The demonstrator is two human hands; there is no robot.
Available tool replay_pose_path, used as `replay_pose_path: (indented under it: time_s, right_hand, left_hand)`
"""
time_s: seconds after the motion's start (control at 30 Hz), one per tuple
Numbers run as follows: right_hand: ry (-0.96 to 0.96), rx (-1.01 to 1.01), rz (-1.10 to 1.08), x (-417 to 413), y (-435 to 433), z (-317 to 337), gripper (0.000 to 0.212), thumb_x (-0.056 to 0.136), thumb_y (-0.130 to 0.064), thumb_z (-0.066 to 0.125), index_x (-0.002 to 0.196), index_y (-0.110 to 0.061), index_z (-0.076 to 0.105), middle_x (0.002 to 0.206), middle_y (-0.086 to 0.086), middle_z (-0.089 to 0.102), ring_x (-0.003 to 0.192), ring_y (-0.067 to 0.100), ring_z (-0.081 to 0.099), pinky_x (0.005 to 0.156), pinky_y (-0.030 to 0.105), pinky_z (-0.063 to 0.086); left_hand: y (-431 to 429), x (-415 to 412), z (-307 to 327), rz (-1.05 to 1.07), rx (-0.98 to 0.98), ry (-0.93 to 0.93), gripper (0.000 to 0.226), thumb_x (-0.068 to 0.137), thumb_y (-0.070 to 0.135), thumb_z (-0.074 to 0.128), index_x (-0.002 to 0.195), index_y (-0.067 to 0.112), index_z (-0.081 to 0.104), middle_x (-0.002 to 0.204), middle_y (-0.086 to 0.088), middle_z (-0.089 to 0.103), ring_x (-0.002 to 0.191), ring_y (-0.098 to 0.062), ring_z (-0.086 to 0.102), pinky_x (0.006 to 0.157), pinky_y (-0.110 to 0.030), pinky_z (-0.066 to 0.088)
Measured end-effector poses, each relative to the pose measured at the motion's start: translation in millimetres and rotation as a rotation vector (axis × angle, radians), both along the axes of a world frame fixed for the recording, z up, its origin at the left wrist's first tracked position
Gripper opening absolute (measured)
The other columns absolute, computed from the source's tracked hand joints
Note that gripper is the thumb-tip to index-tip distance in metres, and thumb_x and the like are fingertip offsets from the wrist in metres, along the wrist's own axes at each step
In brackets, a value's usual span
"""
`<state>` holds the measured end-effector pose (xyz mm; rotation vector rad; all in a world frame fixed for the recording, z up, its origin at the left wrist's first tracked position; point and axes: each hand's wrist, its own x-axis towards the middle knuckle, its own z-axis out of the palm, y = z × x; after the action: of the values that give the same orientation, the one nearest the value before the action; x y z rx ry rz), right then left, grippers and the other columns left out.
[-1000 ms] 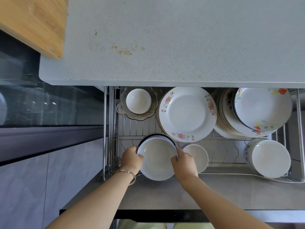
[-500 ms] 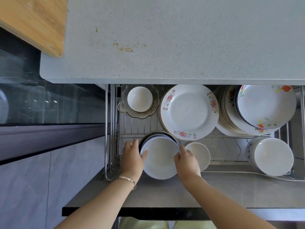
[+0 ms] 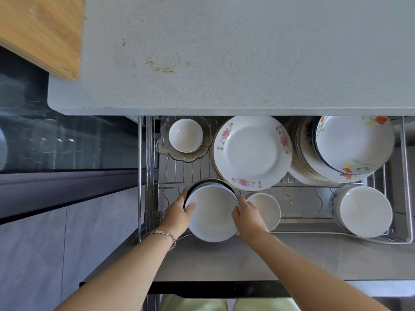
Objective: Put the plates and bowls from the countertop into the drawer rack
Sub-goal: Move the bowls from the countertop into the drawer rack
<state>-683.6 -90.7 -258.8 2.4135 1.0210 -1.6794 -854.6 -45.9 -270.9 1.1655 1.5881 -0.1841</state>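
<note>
White bowls going into the drawer rack, both hands on the stack.

The stack of bowls [image 3: 211, 216] sits low in the drawer rack [image 3: 325, 191], just in front of the floral plate [image 3: 251, 151] and a little to its left, with its back rim close under that plate's edge. This looks like the setting-down step. The next move calls for easing the stack onto the wires, then letting go without knocking the floral plate. The left hand [image 3: 179, 212] grips the left rim, thumb over the lip. The fingers [image 3: 241, 199] of the right hand [image 3: 247, 215] are clamped round the right rim.
</note>
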Motion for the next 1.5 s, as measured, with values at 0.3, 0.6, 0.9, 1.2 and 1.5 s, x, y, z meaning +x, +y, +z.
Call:
replay_pose_path:
  time_s: [0.3, 0.6, 0.9, 1.2, 1.5]
  right_hand:
    - [0.027, -0.057, 0.115, 15.0, 9.9, 2.0, 0.049, 0.095, -0.007, 0.034, 0.144, -0.014, 0.031, 0.126, 0.019, 0.055, 0.100, 0.035, 0.059, 0.067, 0.030, 0.049]
    - [-0.065, -0.108, 0.255, 29.4, 15.4, 24.0, 0.052, 0.094, -0.043, 0.039, 0.139, -0.018, 0.033, 0.123, 0.010, 0.059, 0.111, 0.029, 0.058, 0.087, 0.037, 0.048]
    - [-0.048, 0.114, 0.483, 84.3, 114.7, 132.5, 0.031, 0.093, -0.018, 0.040, 0.100, 0.000, 0.064, 0.112, 0.015, 0.069, 0.091, 0.026, 0.066, 0.081, 0.027, 0.046]
    - [0.160, 0.418, -0.181, 97.9, 281.5, 216.4, 0.027, 0.095, -0.021, 0.043, 0.096, 0.002, 0.056, 0.076, 0.014, 0.061, 0.055, 0.021, 0.054, 0.054, 0.026, 0.048]
    - [0.446, 0.417, -0.636, 88.7, 389.6, 188.8, 0.046, 0.093, -0.026, 0.050, 0.132, -0.007, 0.035, 0.092, 0.023, 0.057, 0.070, 0.031, 0.063, 0.074, 0.040, 0.057]
  left_hand:
    - [9.9, 7.1, -1.0, 0.011, -0.093, -0.079, 0.043, 0.095, 0.016, 0.043, 0.136, 0.029, 0.043, 0.105, -0.003, 0.062, 0.097, -0.025, 0.060, 0.081, -0.032, 0.049]
    - [20.5, 12.1, 35.0, 0.044, -0.196, -0.039, 0.083, 0.089, 0.032, 0.057, 0.152, 0.026, 0.004, 0.157, 0.002, 0.020, 0.144, -0.022, 0.025, 0.111, -0.035, 0.028]
    - [114.2, 70.0, 171.8, 0.175, 0.328, -0.120, 0.022, 0.093, 0.015, 0.045, 0.090, 0.011, 0.066, 0.089, -0.011, 0.071, 0.089, -0.026, 0.067, 0.082, -0.034, 0.050]
    - [253.3, 86.3, 224.8, 0.531, 0.198, -0.288, 0.019, 0.094, 0.010, 0.044, 0.077, 0.015, 0.050, 0.069, -0.006, 0.057, 0.051, -0.011, 0.057, 0.055, -0.021, 0.039]
    - [327.3, 82.5, 205.3, 0.474, 0.125, -0.317, 0.024, 0.094, 0.008, 0.038, 0.074, 0.017, 0.047, 0.068, -0.002, 0.051, 0.059, -0.016, 0.052, 0.058, -0.025, 0.037]
